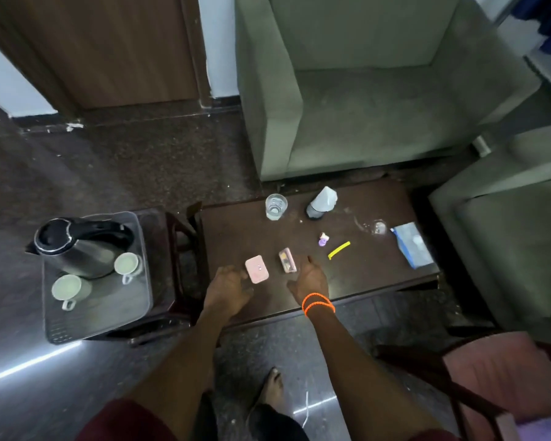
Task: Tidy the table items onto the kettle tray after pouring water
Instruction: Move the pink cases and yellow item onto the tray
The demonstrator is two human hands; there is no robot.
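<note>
A dark low table (369,275) holds a pink flat case (256,269), a small clear pink box (287,260), a yellow clip (339,250), a small purple item (323,240), a glass of water (276,206), a grey bottle (322,202) and a blue-edged pouch (411,244). My left hand (226,289) hovers open just left of the pink case. My right hand (310,280), with orange bands at the wrist, is open beside the clear box. On a stool to the left, the clear tray (134,316) carries a steel kettle (77,246) and two cups (70,289).
Green armchairs (363,100) stand behind the table and at its right. A pink-cushioned chair (490,370) is at the lower right. A wooden door (109,49) is at the far left. A wet patch (374,227) marks the table near the pouch.
</note>
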